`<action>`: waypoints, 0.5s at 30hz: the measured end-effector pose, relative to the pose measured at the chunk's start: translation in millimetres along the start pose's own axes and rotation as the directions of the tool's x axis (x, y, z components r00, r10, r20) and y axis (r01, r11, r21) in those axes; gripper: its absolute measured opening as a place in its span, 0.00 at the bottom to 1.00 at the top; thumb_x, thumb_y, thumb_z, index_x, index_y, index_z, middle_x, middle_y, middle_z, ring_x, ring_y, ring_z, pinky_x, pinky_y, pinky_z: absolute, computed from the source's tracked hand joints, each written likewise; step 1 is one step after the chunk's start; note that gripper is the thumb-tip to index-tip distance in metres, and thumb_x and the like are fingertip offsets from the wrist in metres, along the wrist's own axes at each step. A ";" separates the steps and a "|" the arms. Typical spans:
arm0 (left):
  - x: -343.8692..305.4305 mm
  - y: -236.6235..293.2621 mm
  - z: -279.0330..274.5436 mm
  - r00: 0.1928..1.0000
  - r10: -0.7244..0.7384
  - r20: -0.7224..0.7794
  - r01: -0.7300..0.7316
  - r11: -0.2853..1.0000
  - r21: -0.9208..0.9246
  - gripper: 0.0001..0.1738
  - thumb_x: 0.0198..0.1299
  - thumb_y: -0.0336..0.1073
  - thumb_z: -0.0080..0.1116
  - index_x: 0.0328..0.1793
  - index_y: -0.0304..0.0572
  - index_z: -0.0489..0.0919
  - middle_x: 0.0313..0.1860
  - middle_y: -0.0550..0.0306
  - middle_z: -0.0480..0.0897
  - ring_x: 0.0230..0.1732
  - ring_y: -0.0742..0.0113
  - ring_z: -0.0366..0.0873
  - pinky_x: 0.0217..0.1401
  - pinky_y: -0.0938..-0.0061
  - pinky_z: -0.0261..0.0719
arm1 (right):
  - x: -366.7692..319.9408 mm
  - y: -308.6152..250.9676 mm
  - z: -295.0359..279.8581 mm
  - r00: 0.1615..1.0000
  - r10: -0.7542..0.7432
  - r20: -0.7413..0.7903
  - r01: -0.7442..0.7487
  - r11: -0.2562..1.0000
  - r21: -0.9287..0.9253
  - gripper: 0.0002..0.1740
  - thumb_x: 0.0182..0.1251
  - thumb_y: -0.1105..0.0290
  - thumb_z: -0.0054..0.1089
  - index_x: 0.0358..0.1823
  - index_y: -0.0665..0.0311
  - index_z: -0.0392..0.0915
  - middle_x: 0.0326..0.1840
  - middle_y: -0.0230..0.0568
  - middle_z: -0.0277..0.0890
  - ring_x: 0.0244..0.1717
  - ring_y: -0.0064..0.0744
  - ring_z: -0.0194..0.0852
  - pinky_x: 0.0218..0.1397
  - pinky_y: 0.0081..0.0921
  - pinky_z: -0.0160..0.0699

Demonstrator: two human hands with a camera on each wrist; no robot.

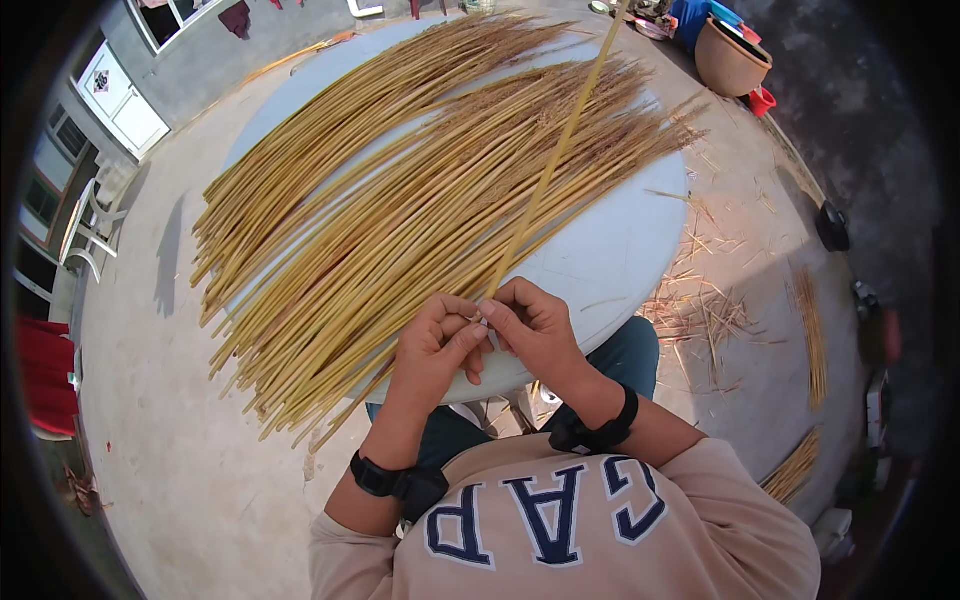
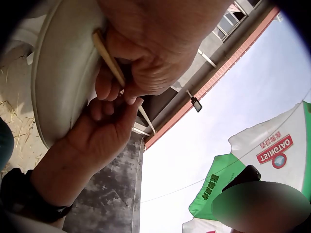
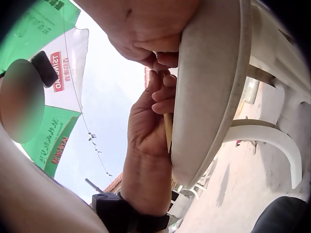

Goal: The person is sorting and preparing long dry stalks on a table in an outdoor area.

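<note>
One long straw-coloured stalk (image 1: 547, 175) runs from between both hands up over the table, its far end leaving the head view at the top. My left hand (image 1: 432, 345) and right hand (image 1: 543, 328) meet at its lower end, thumbs and fingertips pinching it close together. From the left wrist, the stalk (image 2: 110, 59) passes under the curled left hand (image 2: 163, 41), beside the right hand (image 2: 99, 141). In the right wrist view, part of the stalk (image 3: 168, 128) shows by the left hand (image 3: 148, 121), below the right hand (image 3: 150, 29). Fingers partly hide the pinched spot.
Two spread bundles of stalks with feathery tops, a rear one (image 1: 330, 130) and a nearer one (image 1: 400, 240), lie across the round pale table (image 1: 600, 255). Stalk scraps (image 1: 705, 310) litter the ground at right, near another bundle (image 1: 810, 340). A clay pot (image 1: 725, 62) stands at the far right.
</note>
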State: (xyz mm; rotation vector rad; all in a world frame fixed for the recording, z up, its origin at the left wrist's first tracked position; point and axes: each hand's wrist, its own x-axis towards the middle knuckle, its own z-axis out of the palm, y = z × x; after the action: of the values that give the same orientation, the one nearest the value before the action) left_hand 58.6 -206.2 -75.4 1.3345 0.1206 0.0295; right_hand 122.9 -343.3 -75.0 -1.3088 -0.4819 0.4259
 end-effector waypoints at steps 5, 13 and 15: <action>-0.3 -0.7 1.3 0.997 0.036 -0.061 -0.038 0.999 -0.032 0.10 0.59 0.27 0.53 0.44 0.34 0.67 0.25 0.52 0.77 0.18 0.74 0.71 0.15 0.83 0.69 | -2.5 -1.6 4.0 1.000 -0.020 0.001 0.020 0.998 -0.064 0.07 0.63 0.73 0.55 0.31 0.70 0.71 0.24 0.33 0.73 0.26 0.15 0.70 0.28 0.14 0.70; -3.0 0.5 -0.1 0.998 0.047 -0.043 -0.048 0.999 -0.022 0.15 0.57 0.30 0.57 0.47 0.32 0.67 0.23 0.55 0.76 0.17 0.77 0.68 0.15 0.85 0.63 | -4.9 0.7 5.2 0.980 -0.197 -0.022 0.189 0.963 -0.193 0.07 0.62 0.75 0.56 0.27 0.69 0.72 0.20 0.34 0.72 0.22 0.14 0.67 0.24 0.14 0.66; -4.1 0.3 -0.3 0.998 0.043 -0.043 -0.045 0.998 -0.035 0.15 0.57 0.30 0.57 0.47 0.33 0.67 0.22 0.55 0.76 0.16 0.78 0.67 0.15 0.86 0.61 | -6.3 -0.8 6.5 0.973 -0.231 -0.026 0.219 0.948 -0.233 0.06 0.61 0.75 0.56 0.27 0.69 0.72 0.20 0.34 0.72 0.21 0.14 0.66 0.23 0.14 0.64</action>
State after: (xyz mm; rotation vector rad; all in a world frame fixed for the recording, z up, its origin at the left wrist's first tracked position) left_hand 54.5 -206.2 -74.8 1.3012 0.1258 0.0968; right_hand 114.1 -341.7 -73.6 -1.4635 -0.6426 0.1472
